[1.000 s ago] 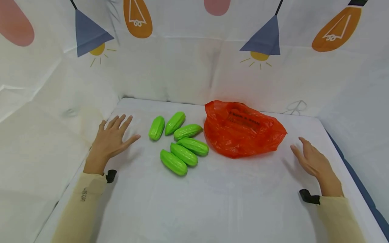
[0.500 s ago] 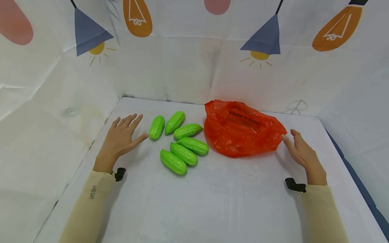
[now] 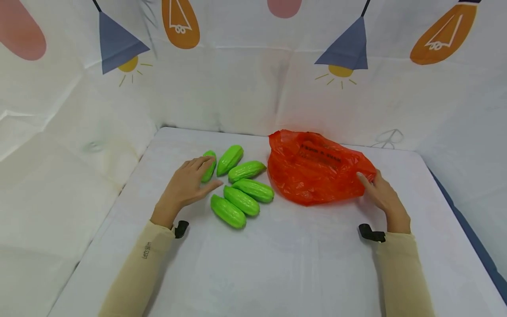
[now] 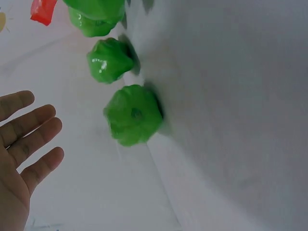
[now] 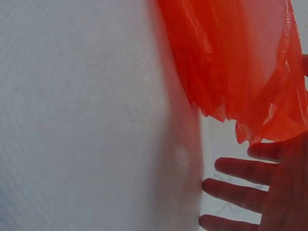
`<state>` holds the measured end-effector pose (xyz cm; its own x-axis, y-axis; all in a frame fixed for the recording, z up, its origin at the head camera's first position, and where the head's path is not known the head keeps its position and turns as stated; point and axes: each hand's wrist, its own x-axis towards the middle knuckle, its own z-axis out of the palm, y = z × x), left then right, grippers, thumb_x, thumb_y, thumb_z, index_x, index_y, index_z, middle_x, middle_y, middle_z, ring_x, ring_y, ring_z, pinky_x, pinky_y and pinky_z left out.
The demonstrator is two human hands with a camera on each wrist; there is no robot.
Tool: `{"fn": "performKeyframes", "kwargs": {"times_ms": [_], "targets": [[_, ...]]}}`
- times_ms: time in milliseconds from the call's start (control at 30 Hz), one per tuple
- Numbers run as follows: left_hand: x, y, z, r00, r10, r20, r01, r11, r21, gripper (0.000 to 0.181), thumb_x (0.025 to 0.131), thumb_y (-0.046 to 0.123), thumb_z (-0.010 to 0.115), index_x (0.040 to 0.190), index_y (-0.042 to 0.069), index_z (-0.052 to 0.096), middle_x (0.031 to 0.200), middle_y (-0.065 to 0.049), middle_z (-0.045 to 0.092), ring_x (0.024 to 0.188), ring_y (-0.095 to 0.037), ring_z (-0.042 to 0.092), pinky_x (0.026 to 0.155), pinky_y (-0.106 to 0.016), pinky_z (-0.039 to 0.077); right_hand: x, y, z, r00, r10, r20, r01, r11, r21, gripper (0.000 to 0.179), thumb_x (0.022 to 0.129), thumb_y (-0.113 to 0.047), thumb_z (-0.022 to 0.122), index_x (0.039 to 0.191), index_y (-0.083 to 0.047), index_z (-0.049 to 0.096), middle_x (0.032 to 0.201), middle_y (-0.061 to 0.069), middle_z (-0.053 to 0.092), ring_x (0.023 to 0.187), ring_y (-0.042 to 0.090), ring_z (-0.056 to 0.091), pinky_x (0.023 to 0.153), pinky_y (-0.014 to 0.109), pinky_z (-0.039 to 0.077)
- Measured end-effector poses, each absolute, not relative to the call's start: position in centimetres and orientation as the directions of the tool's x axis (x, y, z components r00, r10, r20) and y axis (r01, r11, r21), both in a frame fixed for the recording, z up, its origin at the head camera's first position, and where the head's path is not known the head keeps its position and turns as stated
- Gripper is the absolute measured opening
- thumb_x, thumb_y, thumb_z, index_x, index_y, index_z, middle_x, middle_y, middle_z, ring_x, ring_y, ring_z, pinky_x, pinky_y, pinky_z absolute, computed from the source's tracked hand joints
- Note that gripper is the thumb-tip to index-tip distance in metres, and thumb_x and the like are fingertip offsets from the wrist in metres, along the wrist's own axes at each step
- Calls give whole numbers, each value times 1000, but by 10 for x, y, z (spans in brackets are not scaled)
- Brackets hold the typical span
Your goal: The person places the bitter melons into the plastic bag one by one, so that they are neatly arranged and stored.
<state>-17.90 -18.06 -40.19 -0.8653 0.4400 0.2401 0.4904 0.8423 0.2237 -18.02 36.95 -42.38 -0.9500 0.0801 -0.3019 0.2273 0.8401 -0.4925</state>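
Red bag (image 3: pixel 313 169) sat back-right on the worktop (image 3: pixel 277 264), long axis roughly left-right, one end toward the right hand (image 3: pixel 382 191), whose straight, unclenched fingers were around that edge. Six green veggies (image 3: pixel 254 190) lay left of it, front three slanting near-right. Left hand (image 3: pixel 186 187) hovered by the leftmost, fingers released.

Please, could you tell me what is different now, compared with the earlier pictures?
The left hand has moved right and, in the head view, now partly hides the leftmost green vegetable. The right hand has moved left and forward to the right end of the red bag, thumb in front. Neither hand visibly grips anything. The bag and all six vegetables lie where they were.
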Motion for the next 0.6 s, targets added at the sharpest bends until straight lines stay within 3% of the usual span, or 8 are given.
{"fn": "performKeyframes", "kwargs": {"times_ms": [233,433,600], "targets": [[-187,-154,-400,-836,493,240,543,805,240,77,91,57,57,148,8,42,146,-13,48,133,-38,46,112,-53,35,-181,369,-421,-947,79,-312,231,843,-486,101,95,-71,22,152,9,-4,151,40,20,133,59,26,103,75,27],[-184,-125,-399,-803,568,179,594,784,181,81,90,59,58,144,0,46,144,-18,50,131,-37,49,109,-49,42,-183,369,-416,-927,76,-367,255,845,-470,104,93,-74,22,152,9,-3,149,40,21,132,59,27,102,75,29],[-176,-109,-402,-809,576,118,586,805,92,84,86,69,55,128,-3,58,124,-16,61,114,-31,59,96,-43,52,-185,371,-414,-923,50,-381,241,848,-472,102,94,-72,23,153,7,-5,150,39,20,133,58,25,102,76,27]]}}
